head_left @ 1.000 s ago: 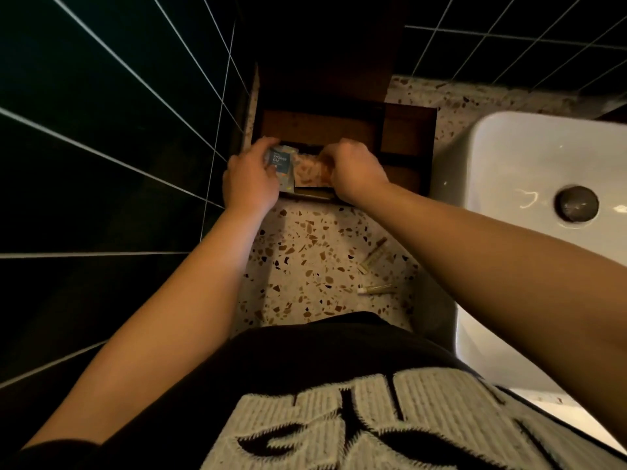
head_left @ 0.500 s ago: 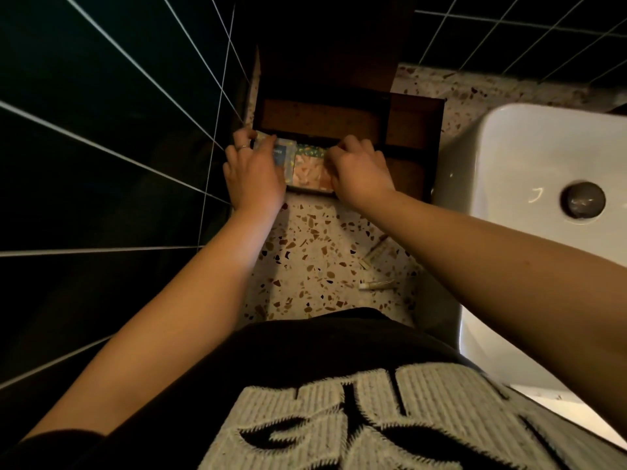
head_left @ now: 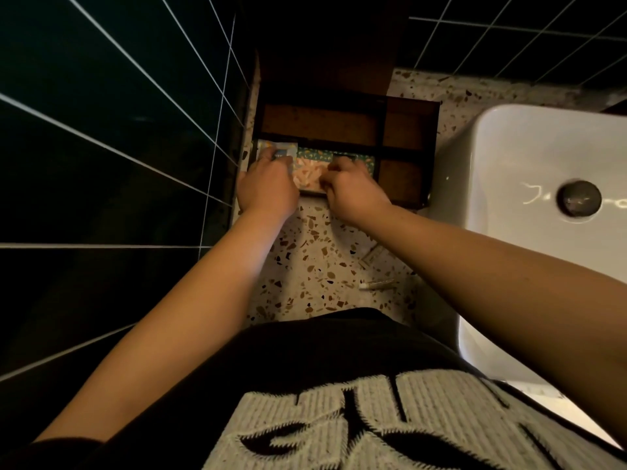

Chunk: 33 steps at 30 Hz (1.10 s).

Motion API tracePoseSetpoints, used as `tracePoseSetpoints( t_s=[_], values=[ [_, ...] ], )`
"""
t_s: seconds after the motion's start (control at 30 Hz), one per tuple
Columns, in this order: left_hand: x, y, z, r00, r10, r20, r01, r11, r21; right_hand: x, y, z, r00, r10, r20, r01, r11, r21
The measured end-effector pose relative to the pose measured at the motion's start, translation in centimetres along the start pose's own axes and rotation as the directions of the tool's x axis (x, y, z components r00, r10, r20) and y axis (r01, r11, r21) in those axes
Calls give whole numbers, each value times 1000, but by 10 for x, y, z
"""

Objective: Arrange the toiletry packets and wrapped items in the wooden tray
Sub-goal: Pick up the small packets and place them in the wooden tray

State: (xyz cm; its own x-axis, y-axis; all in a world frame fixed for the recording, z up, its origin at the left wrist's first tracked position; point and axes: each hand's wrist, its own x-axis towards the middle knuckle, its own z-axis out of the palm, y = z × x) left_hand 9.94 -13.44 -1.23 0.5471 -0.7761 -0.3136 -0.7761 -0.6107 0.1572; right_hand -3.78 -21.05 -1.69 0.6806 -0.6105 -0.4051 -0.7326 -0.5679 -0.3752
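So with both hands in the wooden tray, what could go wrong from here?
1. The left hand and right hand crowd one compartment of the dark wooden tray, so the patterned orange-and-teal packet may buckle.
2. The two small wrapped items on the terrazzo counter could be forgotten.

A speckled terrazzo tabletop (head_left: 315,266) runs up the middle of the view. At three o'clock sits a white basin (head_left: 529,157) with a dark round drain (head_left: 578,198). Dark green wall tiles (head_left: 101,130) with pale grout fill nine o'clock and continue at one o'clock.
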Motion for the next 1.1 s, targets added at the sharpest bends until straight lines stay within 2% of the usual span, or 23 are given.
tracePoseSetpoints(
  t_s=[0.1,0.17,0.33,0.43,0.6,0.73,0.83,0.93,1.1],
  values=[
    [1,1,-1,1000,2,25,-2,1000,-14,0,2,-2,1000,2,24,-2,1000,14],
    [-2,0,-3,1000,17,-14,-18,998,-53,-2,2,-6,1000,-5,15,5,999,34],
    [-22,3,-4,976,59,-210,-108,967,-230,-27,11,-27,984,40,-173,-4,978,206],
    [-43,14,2,981,109,-163,-158,932,-326,-59,19,-37,970,97,-225,-32,961,275],
    [-83,32,26,969,246,25,-222,910,-351,-111,32,-21,974,162,-158,-113,953,282],
    [-109,41,44,901,400,170,-334,887,-318,-126,41,5,975,221,-34,-209,953,221],
    [-121,46,54,860,443,254,-354,876,-329,-125,46,20,982,188,3,-188,978,86],
    [-130,49,65,857,427,290,-345,892,-292,-122,49,25,993,120,6,-120,990,-69],
    [-137,52,77,888,395,236,-353,913,-203,-120,48,27,995,85,49,-71,966,-249]
  ],
)
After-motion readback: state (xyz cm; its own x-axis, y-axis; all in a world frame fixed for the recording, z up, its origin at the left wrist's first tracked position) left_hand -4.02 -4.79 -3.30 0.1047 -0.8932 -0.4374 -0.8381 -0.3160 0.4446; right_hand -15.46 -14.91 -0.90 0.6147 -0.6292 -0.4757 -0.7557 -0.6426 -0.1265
